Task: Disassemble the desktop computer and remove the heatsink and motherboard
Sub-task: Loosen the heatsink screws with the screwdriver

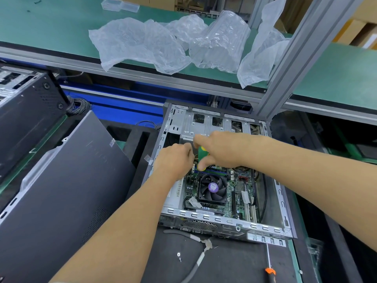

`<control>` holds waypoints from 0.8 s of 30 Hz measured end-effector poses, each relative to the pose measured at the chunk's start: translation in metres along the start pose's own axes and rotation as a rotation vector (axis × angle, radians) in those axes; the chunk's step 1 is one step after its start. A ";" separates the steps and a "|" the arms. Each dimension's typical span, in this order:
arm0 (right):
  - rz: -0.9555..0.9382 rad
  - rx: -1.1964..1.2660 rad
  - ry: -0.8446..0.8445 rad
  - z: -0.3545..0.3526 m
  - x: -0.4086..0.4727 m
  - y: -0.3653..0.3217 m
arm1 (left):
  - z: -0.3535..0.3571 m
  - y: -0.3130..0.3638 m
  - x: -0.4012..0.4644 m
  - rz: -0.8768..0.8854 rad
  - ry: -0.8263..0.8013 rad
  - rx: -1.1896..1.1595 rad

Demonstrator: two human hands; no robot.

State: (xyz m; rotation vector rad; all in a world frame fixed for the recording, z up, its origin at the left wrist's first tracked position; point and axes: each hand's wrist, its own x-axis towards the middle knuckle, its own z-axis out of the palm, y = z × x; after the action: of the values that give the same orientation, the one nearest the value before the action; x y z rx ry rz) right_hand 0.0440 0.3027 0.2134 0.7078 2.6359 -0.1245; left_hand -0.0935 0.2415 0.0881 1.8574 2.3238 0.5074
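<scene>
Head view: both forearms reach into the computer case (281,193), right hand (222,150) grip grasping a green-handled screwdriver (203,155), left hand (175,160) grip clenched beside it.

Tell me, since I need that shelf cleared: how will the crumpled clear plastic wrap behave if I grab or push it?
The plastic wrap looks thin and creased, so it is probably floppy and very light. It would likely bunch up rather than slide as one piece. One sheet overhangs the green shelf edge, so a push might tip it off.
</scene>
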 end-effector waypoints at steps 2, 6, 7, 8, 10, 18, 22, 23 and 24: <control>0.094 0.053 0.030 0.002 -0.002 -0.002 | -0.001 0.000 0.001 0.007 -0.038 0.026; 0.046 -0.069 0.078 0.003 0.000 -0.007 | -0.003 0.000 -0.001 0.013 -0.004 0.008; 0.000 -0.061 0.041 0.001 0.001 -0.007 | -0.002 0.000 -0.001 0.007 0.012 0.001; -0.051 -0.066 0.002 0.001 0.002 -0.004 | -0.002 -0.001 -0.002 0.003 0.025 -0.006; -0.113 -0.083 -0.050 0.000 0.003 -0.002 | -0.001 0.000 -0.002 0.004 0.034 -0.016; -0.008 -0.277 0.067 0.003 0.002 -0.005 | -0.003 0.002 -0.001 0.007 0.004 0.015; -0.245 -0.292 0.086 0.002 -0.003 -0.001 | -0.001 0.001 0.000 0.011 -0.001 0.017; -0.258 -0.252 0.101 0.004 -0.004 -0.002 | -0.001 0.001 0.000 0.008 -0.005 0.012; -0.246 -0.174 0.114 0.006 -0.005 -0.004 | -0.001 0.001 0.000 0.004 -0.008 0.006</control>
State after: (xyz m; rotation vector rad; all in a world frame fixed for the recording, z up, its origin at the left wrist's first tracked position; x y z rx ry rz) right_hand 0.0483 0.2962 0.2102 0.3410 2.7909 0.0783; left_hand -0.0926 0.2415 0.0899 1.8638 2.3193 0.4938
